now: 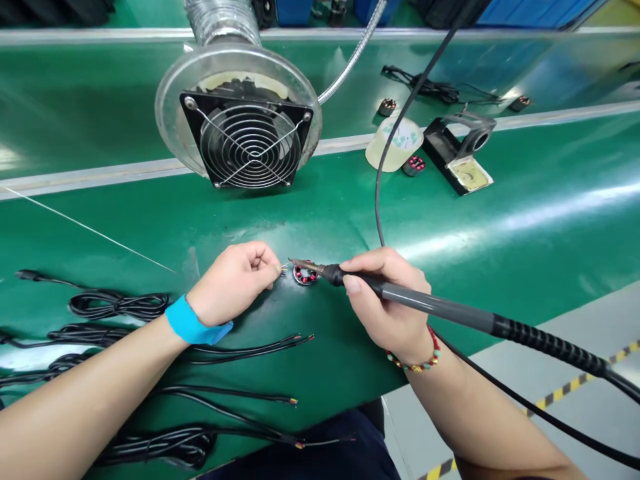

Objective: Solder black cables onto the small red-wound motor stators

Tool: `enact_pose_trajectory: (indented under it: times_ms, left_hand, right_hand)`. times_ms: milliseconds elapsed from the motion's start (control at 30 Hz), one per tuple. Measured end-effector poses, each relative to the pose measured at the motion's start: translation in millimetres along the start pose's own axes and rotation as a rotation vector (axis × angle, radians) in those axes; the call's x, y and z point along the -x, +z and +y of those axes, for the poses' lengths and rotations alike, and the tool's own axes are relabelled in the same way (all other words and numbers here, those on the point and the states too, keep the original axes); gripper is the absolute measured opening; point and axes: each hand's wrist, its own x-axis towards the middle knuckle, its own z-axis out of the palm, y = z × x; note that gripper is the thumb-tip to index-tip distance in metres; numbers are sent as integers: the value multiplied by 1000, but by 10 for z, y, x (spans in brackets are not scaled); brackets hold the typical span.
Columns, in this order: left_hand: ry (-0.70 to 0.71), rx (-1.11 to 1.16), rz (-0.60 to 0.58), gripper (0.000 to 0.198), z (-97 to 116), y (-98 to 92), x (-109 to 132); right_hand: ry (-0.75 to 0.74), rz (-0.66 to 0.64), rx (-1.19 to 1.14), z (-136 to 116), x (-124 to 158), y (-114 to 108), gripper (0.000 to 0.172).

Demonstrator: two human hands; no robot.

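Note:
My right hand (383,293) grips a grey soldering iron (425,305) like a pen, its tip touching a small round motor stator (305,274) with red windings on the green mat. My left hand (235,281), with a blue wrist strap, is closed in a pinch on thin wire ends (284,269) held just left of the stator. The iron's black cord runs off to the right and up the table.
A fume extractor fan (247,133) stands behind the work spot. A soldering iron stand (463,157), a pale tub (395,143) and more stators (414,165) lie at the back right. Several black cables (150,373) lie at the left and front. The table edge (500,333) drops to the floor at right.

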Motion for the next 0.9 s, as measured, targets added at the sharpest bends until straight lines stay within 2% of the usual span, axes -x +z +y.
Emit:
enact_pose_trajectory:
  times_ms: [767, 900]
  left_hand:
    - [-17, 7, 40, 10, 49, 10, -17]
    - [-17, 18, 43, 10, 46, 6, -15]
  right_hand:
    - [2, -51, -26, 18, 32, 8, 4]
    - [6, -24, -41, 48, 37, 20, 5]
